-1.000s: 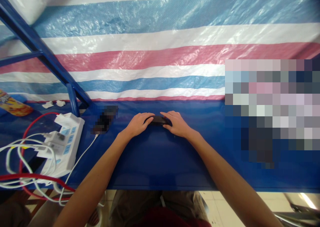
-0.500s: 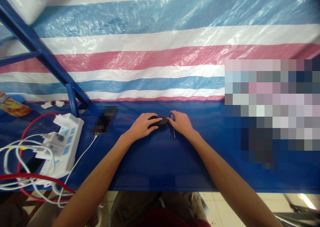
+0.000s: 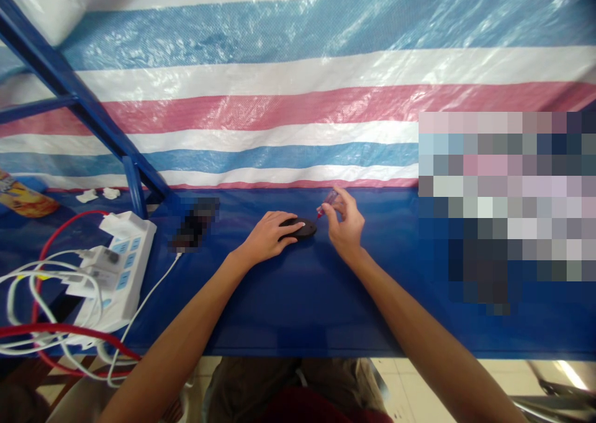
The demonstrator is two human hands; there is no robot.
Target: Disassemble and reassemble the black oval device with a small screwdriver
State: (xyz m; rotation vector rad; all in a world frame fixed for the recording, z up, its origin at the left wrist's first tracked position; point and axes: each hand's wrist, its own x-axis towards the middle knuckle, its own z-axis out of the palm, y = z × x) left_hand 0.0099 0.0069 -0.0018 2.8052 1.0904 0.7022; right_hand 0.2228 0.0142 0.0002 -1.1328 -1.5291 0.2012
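A black, oval object that looks like a computer mouse (image 3: 307,229) lies on the blue tabletop. My left hand (image 3: 270,235) holds it from the left, with the fingers over its top and the thumb along its near side. My right hand (image 3: 345,224) is raised just to the right of the mouse. Between its thumb and fingers it grips a small screwdriver (image 3: 328,204) with a clear and red handle. The thin shaft points down and left toward the mouse's right end; whether its tip touches cannot be made out.
On the left, a white power strip (image 3: 133,286) sits among tangled white and red cables. A phone-like dark object (image 3: 195,224), blurred, has a white cable attached. A blue metal frame (image 3: 93,118) and a striped plastic sheet (image 3: 279,112) stand behind. The right side is pixelated.
My right hand has lifted and turned, bringing the screwdriver from lying along the table to a slant toward the mouse. The left hand and mouse have shifted slightly right.
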